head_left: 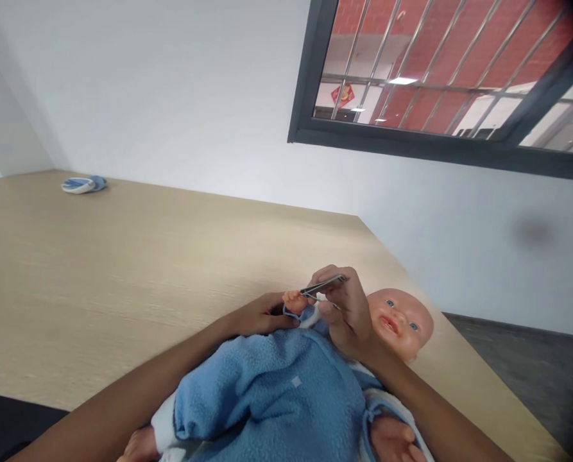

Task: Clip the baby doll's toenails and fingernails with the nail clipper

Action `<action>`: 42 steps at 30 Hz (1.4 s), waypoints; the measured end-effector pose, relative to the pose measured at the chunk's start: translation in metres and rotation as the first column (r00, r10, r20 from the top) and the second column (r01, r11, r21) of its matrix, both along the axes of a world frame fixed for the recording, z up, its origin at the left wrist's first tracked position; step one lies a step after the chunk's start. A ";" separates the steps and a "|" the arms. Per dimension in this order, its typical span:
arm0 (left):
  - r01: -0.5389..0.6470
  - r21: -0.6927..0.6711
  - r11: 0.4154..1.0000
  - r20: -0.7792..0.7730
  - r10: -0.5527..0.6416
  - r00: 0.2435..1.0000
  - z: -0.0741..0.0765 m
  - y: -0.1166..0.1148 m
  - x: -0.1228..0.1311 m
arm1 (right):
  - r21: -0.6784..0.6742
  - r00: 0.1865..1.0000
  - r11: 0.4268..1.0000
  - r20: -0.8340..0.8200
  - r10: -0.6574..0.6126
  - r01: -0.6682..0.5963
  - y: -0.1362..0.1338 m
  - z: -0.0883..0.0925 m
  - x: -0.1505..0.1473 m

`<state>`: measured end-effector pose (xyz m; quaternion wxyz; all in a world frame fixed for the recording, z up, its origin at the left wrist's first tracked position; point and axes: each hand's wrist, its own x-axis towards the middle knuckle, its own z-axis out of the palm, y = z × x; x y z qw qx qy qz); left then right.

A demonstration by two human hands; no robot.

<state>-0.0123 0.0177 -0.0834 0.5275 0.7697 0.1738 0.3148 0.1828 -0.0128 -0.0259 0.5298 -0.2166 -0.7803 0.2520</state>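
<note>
A baby doll in a fuzzy blue outfit (286,391) lies on its back, its bald head (418,314) toward the right. My left hand (262,314) is closed around the doll's cuffed wrist, with the doll's small hand (293,300) sticking up out of the sleeve. Pinched between the fingers of my right hand (346,317) is a metal nail clipper (325,284). Its jaws point left and are at the doll's fingers; whether they touch cannot be made out. The doll's other hand (396,439) rests below my right forearm.
The doll lies on a light wood table (146,256), close to its right edge. A small blue-and-white cloth item (84,185) sits at the far left corner. Behind stand a white wall (171,96) and a barred window (411,70). Dark floor (498,359) shows at right.
</note>
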 end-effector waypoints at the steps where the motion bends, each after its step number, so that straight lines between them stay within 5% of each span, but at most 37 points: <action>1: -0.003 -0.004 1.000 0.001 0.003 1.000 0.000 -0.001 0.000 | 0.004 1.000 1.000 -0.006 -0.001 0.001 0.001 0.000 0.000; 13: -0.022 -0.032 0.999 0.022 0.023 1.000 0.011 -0.009 0.000 | 0.154 0.976 0.971 0.091 -0.196 0.180 -0.004 -0.001 0.005; 25: -0.010 0.054 0.998 0.058 0.007 0.998 0.005 -0.004 -0.001 | 0.478 0.964 0.871 0.158 -0.213 0.114 -0.005 0.005 0.001; 35: -0.052 0.118 0.992 0.065 0.045 0.997 0.001 -0.002 -0.002 | 0.508 0.962 0.856 0.175 -0.209 0.094 -0.005 0.006 0.000; 42: -0.162 0.253 0.954 0.159 0.124 0.979 0.012 -0.017 0.006 | 0.460 0.977 0.888 0.182 -0.108 0.013 -0.006 0.008 -0.001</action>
